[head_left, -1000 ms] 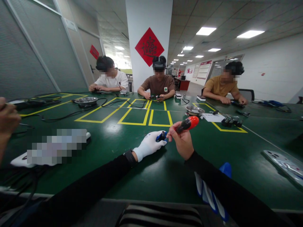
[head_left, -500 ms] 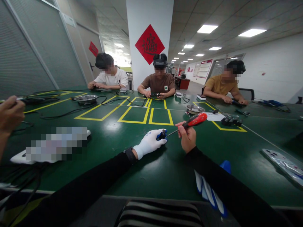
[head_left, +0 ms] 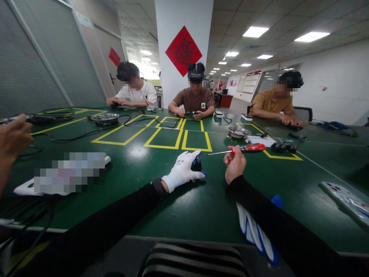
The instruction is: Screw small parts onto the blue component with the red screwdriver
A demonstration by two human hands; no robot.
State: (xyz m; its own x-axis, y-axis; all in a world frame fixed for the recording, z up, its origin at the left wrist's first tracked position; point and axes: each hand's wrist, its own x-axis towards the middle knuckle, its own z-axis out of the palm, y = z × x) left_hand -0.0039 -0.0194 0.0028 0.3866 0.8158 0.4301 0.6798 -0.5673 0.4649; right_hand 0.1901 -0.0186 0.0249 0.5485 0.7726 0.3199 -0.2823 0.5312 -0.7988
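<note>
Screwdriver gripped in right hand, tip clear of left hand

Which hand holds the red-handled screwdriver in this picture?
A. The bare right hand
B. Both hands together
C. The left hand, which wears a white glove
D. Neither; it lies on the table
A: the bare right hand grips the red-handled screwdriver above the table, while the gloved left hand holds a small dark part.
</note>
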